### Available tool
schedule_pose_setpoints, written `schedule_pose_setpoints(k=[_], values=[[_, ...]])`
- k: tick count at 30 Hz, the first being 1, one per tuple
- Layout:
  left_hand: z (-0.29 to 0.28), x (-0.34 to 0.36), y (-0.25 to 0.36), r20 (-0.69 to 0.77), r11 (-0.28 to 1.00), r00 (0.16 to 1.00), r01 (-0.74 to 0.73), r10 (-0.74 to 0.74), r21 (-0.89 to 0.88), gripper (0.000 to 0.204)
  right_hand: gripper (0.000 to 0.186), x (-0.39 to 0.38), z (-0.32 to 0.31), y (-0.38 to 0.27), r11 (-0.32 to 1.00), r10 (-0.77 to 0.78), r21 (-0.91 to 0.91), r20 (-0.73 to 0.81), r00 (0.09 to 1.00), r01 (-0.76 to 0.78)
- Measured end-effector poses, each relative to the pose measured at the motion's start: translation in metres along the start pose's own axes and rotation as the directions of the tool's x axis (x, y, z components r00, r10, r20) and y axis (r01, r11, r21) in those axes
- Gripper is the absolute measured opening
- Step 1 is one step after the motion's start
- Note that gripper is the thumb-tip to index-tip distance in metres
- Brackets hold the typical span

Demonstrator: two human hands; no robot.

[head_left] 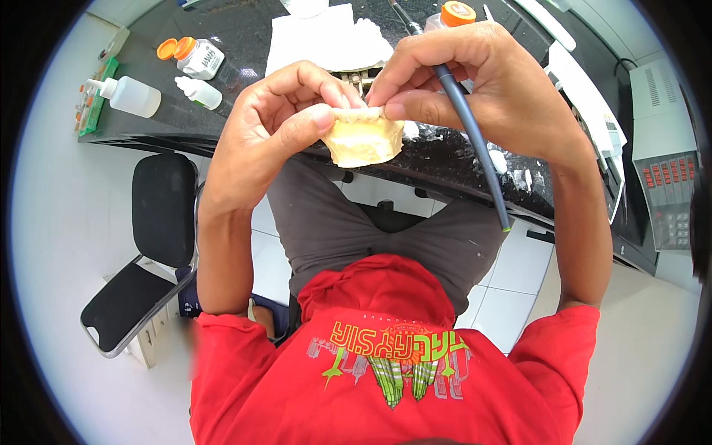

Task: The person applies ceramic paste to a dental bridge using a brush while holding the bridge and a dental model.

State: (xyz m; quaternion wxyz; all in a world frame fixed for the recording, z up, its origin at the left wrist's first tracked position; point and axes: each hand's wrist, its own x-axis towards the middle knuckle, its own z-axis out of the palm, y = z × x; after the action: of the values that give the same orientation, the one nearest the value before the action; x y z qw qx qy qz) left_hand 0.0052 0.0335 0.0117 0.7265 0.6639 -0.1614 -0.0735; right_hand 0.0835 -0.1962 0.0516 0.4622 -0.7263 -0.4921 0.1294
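Observation:
Between my two hands, above the front edge of the counter, is a pale yellow dental cast [362, 146] with a whitish row of teeth along its top. My left hand [271, 126] grips its left end, thumb on the tooth row and fingers curled behind. At the right end, the thumb and fingertips of my right hand [475, 93] pinch the same row. A long dark pen-like tool [475, 137] is also held in my right hand, slanting down past the palm to a small green tip. A metal device [356, 78] is partly hidden behind my fingers.
White paper [311, 41] lies on the black counter [245, 44], with squeeze bottles [133, 96] and orange-capped jars [199, 59] around it. White residue [519, 170] dots the right side. A control unit [664, 193] stands far right. A black chair [159, 208] is at the left.

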Motion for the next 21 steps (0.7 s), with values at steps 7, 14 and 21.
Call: schedule_pose_setpoints(k=[7,14,21], values=[[0.0001,0.0024,0.0012,0.005,1.0,1.0,-0.009,0.009,0.018,0.024,0.01,0.0001,-0.0022,-0.0058,0.999,0.035,-0.03,0.005,0.999,-0.035],[0.0017,0.0032,0.0026,0.003,1.0,1.0,0.015,-0.015,0.004,0.023,0.01,-0.001,-0.0022,-0.0036,0.999,0.031,-0.034,0.003,1.0,-0.031],[0.0012,0.0012,0.0014,-0.008,1.0,1.0,0.007,-0.007,-0.006,0.022,0.01,-0.0004,-0.0009,-0.0044,0.999,0.039,-0.008,0.002,0.999,-0.039]])
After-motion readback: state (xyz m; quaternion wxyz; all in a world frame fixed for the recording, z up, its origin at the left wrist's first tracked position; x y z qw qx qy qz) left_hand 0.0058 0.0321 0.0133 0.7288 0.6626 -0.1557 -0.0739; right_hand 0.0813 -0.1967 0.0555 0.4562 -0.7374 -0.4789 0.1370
